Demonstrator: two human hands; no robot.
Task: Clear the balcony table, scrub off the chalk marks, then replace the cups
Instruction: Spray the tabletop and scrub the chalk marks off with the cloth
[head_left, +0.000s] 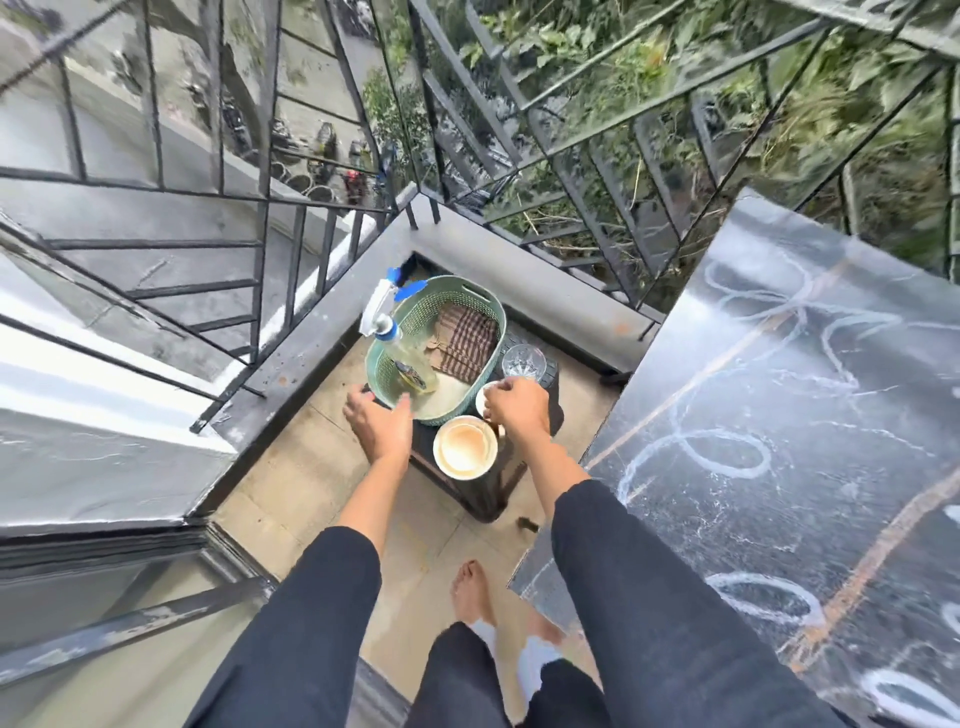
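Note:
The dark balcony table (810, 426) fills the right side, bare of cups and covered with white chalk loops. Down in the corner a low dark stool (483, 493) carries a green basket (483, 296), a clear glass (523, 359), a small white cup (484, 401) and a cream cup (464, 448). My right hand (517, 408) is closed over the small white cup, its fingers on the rim. Just left of the basket's near rim, my left hand (376, 422) hovers with fingers spread and nothing in it.
Inside the basket stand a spray bottle (397, 345) with a blue nozzle and a folded checked cloth (465, 340). Black railings (291, 249) and a grey ledge (550, 280) close off the corner. My bare feet (472, 592) stand on the tiled floor between stool and table.

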